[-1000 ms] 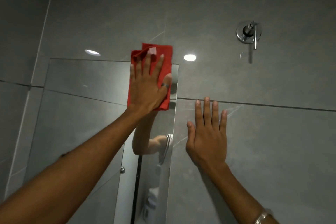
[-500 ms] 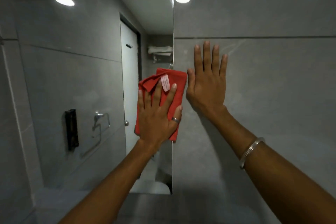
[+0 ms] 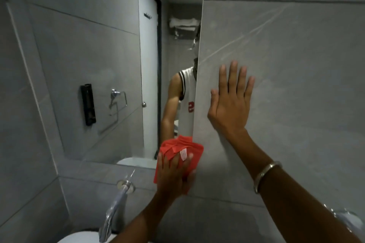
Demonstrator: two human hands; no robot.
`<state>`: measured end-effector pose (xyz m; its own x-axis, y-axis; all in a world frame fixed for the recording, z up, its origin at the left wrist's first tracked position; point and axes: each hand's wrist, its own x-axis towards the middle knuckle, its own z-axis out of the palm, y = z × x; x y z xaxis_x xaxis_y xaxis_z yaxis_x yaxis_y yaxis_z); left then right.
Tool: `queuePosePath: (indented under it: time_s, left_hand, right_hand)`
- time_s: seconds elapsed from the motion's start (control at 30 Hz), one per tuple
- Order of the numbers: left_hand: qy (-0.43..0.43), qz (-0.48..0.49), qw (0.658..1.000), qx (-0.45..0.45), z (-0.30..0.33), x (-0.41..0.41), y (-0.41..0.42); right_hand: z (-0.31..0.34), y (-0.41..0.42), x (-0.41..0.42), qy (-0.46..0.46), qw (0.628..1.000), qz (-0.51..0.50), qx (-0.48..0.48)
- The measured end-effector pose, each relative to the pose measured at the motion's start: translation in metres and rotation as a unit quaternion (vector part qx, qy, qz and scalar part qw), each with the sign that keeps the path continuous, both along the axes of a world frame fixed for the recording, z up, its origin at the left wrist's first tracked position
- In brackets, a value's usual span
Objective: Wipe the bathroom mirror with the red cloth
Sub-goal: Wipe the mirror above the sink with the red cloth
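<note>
The mirror [image 3: 94, 65] fills the left half of the wall and reflects a grey tiled room, a white door and a person in a white sleeveless shirt. My left hand [image 3: 174, 175] lies flat on the folded red cloth [image 3: 189, 149] and presses it against the mirror's lower right corner. The cloth's white label shows between my fingers. My right hand [image 3: 231, 100] rests flat with fingers spread on the grey wall tile just right of the mirror's edge, holding nothing. A metal bangle sits on that wrist.
A chrome tap [image 3: 114, 209] sticks out of the wall below the mirror, over a white basin [image 3: 79, 237] at the bottom edge. Grey tiled wall [image 3: 296, 65] extends to the right. A chrome fitting [image 3: 347, 220] shows at the lower right.
My left hand has slid the red cloth down the mirror's right edge from the top to the bottom corner. The view has tilted downward. My right hand has stayed flat on the wall.
</note>
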<state>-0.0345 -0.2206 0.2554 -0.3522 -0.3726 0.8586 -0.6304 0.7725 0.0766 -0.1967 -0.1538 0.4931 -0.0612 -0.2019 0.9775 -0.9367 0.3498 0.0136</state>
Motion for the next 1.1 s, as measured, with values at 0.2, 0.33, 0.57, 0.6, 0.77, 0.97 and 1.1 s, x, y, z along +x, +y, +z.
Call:
queuePosePath:
  time_s: [0.2,0.33,0.57,0.6,0.77,0.97,1.1]
  left_hand:
    - [0.005,-0.007,1.0,-0.004,0.081,-0.002,0.0]
    - [0.048,-0.001,0.996,-0.078,0.223,-0.013,-0.012]
    - [0.06,-0.012,0.987,-0.148,0.457,-0.008,-0.019]
    - [0.043,-0.005,0.985,-0.166,0.478,-0.002,-0.022]
    - [-0.065,0.013,0.964,-0.257,0.505,0.035,-0.057]
    - [-0.077,0.04,0.959,-0.268,0.498,0.09,-0.093]
    - [-0.041,0.047,0.969,-0.238,0.488,0.129,-0.115]
  right_hand:
    - [0.0,0.013,0.005,-0.004,0.999,0.026,0.048]
    - [0.034,0.023,0.002,0.056,0.996,0.063,0.042]
    - [0.144,0.009,0.018,0.048,0.995,0.078,0.028]
    - [0.151,0.002,0.02,0.034,0.996,0.07,0.031]
    - [0.147,-0.022,0.02,0.024,1.0,0.004,0.006]
    - [0.133,-0.023,0.024,0.044,0.999,-0.002,0.009]
    - [0.123,-0.024,0.021,0.054,0.998,0.003,0.01]
